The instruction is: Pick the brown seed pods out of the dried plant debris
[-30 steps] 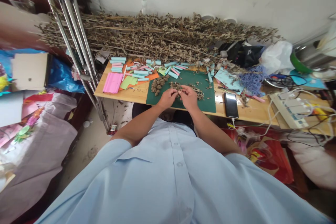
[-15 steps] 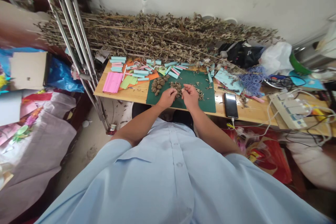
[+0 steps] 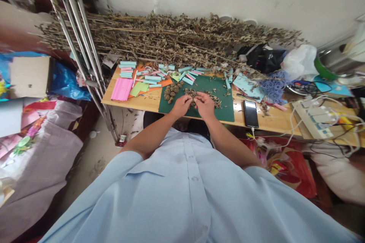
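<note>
The left hand [image 3: 181,106] and right hand [image 3: 204,106] meet above a green cutting mat [image 3: 225,111], fingers curled inward and tips pressed close on a bit of crumbled dried leaf [image 3: 191,93]. The fingers hide most of what they pinch. More of the leaf lies scattered across the mat on both sides of the hands, and a heap of brown seed clusters [image 3: 171,92] sits on the mat just beyond the left hand.

The mat rests on a wooden bench [image 3: 273,123]. To its left lie teal paper rolls [image 3: 152,78], orange paper [image 3: 165,82] and a pink sheet [image 3: 122,89]. To its right are a phone [image 3: 251,114] with a cable, a pale blue card [image 3: 248,87] strewn with leaf, a tangle of purple rubber bands [image 3: 274,86] and a power strip [image 3: 312,119].

A long bundle of dried stalks [image 3: 159,38] lies along the wall behind the bench, and a steel tube frame [image 3: 76,45] stands in front of its left end. A black bag [image 3: 264,60] and a white plastic bag [image 3: 300,62] sit at the back right. The person's pale blue shirt [image 3: 171,201] fills the lower view, blocking the space under the near edge of the bench. A red bag [image 3: 293,171] shows below the bench on the right.
</note>
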{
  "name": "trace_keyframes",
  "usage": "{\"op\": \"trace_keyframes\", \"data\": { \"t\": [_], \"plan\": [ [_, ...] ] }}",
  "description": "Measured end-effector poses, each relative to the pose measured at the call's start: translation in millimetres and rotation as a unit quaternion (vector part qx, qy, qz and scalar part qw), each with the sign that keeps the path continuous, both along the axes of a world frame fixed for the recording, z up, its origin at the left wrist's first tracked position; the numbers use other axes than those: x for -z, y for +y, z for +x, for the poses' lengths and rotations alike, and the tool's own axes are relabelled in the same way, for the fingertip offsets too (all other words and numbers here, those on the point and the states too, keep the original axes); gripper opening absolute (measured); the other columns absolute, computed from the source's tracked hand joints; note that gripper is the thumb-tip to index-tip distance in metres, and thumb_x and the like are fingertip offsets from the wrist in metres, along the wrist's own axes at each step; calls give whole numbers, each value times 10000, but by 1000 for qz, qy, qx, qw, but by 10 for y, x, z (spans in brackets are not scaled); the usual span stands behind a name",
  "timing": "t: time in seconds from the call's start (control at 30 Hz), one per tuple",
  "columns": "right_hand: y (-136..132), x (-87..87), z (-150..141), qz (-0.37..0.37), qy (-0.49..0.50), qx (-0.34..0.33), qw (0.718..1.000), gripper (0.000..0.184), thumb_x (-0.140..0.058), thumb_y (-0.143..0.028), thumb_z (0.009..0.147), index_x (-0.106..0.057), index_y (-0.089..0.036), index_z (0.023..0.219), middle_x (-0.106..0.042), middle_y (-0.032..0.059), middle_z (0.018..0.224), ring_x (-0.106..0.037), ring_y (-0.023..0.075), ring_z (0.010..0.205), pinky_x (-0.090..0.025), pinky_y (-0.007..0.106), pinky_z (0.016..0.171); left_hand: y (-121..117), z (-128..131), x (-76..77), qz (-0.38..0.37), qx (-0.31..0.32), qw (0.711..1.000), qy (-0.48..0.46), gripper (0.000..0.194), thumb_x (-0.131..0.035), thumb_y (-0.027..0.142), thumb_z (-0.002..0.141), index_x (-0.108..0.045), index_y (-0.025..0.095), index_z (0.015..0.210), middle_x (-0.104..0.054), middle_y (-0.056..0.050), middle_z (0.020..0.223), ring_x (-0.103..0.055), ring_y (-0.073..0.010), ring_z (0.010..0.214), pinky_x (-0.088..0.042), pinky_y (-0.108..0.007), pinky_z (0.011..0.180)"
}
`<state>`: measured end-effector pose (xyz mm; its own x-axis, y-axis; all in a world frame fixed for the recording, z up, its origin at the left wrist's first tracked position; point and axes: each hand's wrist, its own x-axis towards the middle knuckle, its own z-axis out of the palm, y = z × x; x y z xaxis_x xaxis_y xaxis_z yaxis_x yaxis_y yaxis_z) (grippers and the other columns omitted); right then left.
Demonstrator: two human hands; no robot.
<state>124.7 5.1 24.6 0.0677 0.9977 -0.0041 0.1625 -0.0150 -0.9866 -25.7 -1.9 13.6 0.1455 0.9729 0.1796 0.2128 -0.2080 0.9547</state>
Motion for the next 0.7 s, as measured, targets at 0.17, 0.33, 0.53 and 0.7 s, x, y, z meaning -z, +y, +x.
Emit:
{"op": "trace_keyframes", "data": {
  "t": [0.17, 0.33, 0.53, 0.7],
  "plan": [
    [3, -10, -36, -4, 6, 0, 1000, 459, -668, -374, 766, -603, -200, 1186, -681, 21, 890, -519, 104, 535, -469, 276, 518, -12, -8, -33, -6, -2, 1000, 14, 205, -541, 252, 954, -612, 168, 780, -564, 31, 612, -526, -116, 629, -421, -254, 687],
    [-26, -40, -38, -6, 13, -3, 1000, 450, -665, -354, 767, -575, -215, 1185, -683, 8, 873, -527, 109, 552, -461, 260, 508, -13, -6, -22, -26, -3, 999, -28, 178, -547, 281, 958, -643, 162, 866, -575, 28, 635, -539, -112, 608, -433, -250, 656],
    [-57, -58, -53, -11, 3, -21, 1000, 452, -672, -339, 758, -571, -220, 1181, -696, 12, 878, -539, 115, 561, -463, 260, 502, -3, 1, 3, -30, -2, 999, -44, 189, -554, 315, 969, -669, 166, 966, -585, 24, 653, -547, -115, 595, -432, -252, 623],
    [-64, -45, -65, -12, -11, -8, 1000, 454, -663, -363, 770, -566, -213, 1187, -689, 16, 883, -557, 128, 611, -468, 260, 517, -8, -7, 3, -8, -18, 1000, -20, 175, -549, 266, 954, -611, 174, 818, -571, 33, 634, -540, -113, 613, -429, -252, 653]
  ]
}}
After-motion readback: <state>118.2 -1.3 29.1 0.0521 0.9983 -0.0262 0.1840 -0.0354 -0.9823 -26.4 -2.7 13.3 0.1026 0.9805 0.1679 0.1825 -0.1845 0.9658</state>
